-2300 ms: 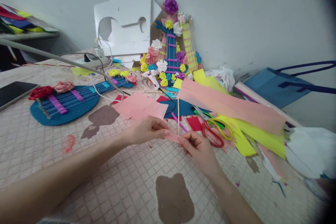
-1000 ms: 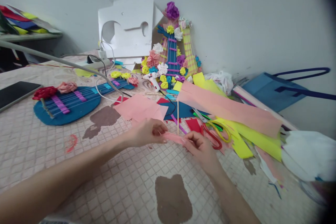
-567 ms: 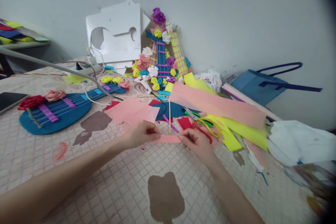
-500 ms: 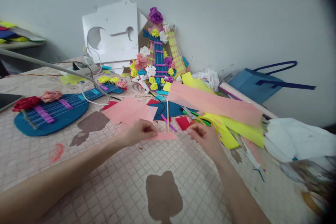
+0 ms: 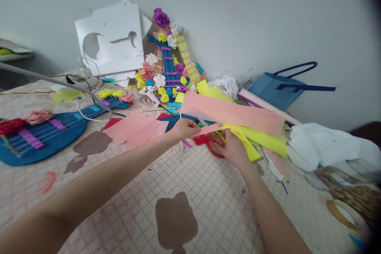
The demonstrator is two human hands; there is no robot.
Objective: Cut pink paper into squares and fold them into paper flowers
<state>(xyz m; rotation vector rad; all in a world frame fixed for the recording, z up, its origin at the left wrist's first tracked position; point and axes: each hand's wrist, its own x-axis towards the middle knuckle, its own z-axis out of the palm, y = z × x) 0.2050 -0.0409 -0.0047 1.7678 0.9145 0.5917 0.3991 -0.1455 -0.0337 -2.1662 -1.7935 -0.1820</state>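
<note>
My left hand [image 5: 186, 130] pinches one end of a narrow pink paper strip [image 5: 207, 129], raised slightly over the table. The far end of the strip meets the fingertips of my right hand [image 5: 235, 149], which are closed at it. Just beside and partly under my right fingers lies a red scissor-like handle loop [image 5: 214, 151]. A thin wooden stick [image 5: 181, 147] lies behind my left hand, its middle hidden. Left of that hand are stacked pink paper squares [image 5: 135, 127]. Behind the strip stretches a long pink sheet [image 5: 232, 111] over yellow paper [image 5: 256, 143].
A blue paper guitar [image 5: 65, 127] with paper flowers lies at left. A white glue gun [image 5: 150, 96] and flower-decorated guitars [image 5: 169, 63] are at the back, near a white cut-out board [image 5: 110, 43]. A blue bag [image 5: 276, 89] and a tape roll [image 5: 345, 214] are at right.
The strip has lifted off the table, my left hand moving up and away with it. My right fingers have come to its other end, uncovering the red loop. The view has turned right.
</note>
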